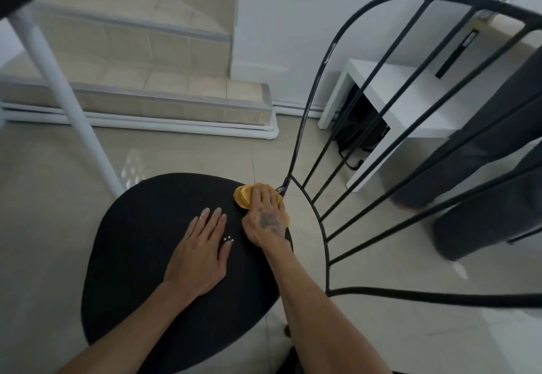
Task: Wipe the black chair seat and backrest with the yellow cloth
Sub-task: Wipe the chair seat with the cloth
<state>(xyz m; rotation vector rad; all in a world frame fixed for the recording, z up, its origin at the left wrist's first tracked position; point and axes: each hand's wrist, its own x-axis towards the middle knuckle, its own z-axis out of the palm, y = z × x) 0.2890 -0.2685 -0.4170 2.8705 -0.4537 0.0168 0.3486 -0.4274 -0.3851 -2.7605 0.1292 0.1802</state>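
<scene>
The black chair seat fills the lower middle of the head view. Its black metal backrest with thin spindles curves up on the right. My right hand presses the bunched yellow cloth onto the far right edge of the seat, close to where the backrest frame meets it. Most of the cloth is hidden under the hand. My left hand lies flat on the seat, fingers spread, just left of the right hand, holding nothing.
A white table leg slants down left of the seat. Tiled steps rise behind. A low white side table with a dark bag under it stands beyond the backrest. Another person's legs in dark trousers stand at right.
</scene>
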